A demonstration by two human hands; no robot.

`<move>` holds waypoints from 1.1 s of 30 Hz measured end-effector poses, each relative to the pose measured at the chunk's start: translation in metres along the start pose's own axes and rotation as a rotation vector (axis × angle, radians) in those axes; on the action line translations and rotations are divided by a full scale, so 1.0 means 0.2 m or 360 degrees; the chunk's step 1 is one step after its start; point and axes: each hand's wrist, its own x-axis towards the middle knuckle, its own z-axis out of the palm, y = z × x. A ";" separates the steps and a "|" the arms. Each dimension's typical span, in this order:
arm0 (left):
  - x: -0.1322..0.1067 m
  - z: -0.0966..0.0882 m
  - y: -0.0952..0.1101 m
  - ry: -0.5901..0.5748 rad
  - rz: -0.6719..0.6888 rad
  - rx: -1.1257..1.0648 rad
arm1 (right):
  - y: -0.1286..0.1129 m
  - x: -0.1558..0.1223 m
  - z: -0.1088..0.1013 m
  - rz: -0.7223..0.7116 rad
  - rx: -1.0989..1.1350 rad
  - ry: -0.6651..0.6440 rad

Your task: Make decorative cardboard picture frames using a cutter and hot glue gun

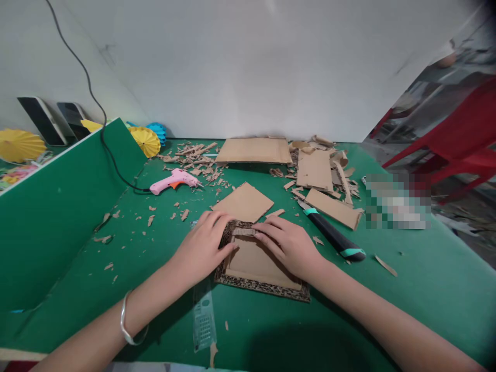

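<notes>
A shallow cardboard tray (pixel 263 285) with a raised rim of stacked corrugated strips lies on the green table in front of me. My left hand (pixel 207 240) grips its far left corner, thumb inside the rim and fingers outside. A short corrugated cardboard strip (pixel 244 232) runs along the inner side of the far rim. At the strip's right end, my right hand (pixel 290 247) pinches it against the rim, its fingertips partly hiding that spot. Just beyond the tray lies a flat cardboard piece (pixel 246 201).
A pink glue gun (pixel 174 181), its cord trailing left, rests near a green partition (pixel 65 222). A black-and-teal utility knife (pixel 333 235) lies to the right, blade exposed. Cardboard scraps and a larger sheet (pixel 253 151) cover the back. A clear plastic ruler (pixel 204 320) sits near the front edge.
</notes>
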 end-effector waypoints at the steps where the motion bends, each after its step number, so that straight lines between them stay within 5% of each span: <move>1: 0.01 0.00 -0.01 0.0002 0.0042 -0.0043 | 0.00 0.00 0.01 0.0014 -0.0019 -0.0002; 13: 0.10 0.02 -0.08 -0.0075 0.0170 -0.0136 | 0.01 -0.01 0.03 -0.0051 -0.0206 0.0044; 26: 0.08 0.08 -0.10 0.0239 0.0405 -0.0236 | 0.00 0.00 0.02 -0.0072 -0.0396 -0.0097; 33: 0.09 0.07 -0.10 0.0213 0.0506 -0.0180 | 0.00 0.02 0.02 -0.0128 -0.0400 -0.0105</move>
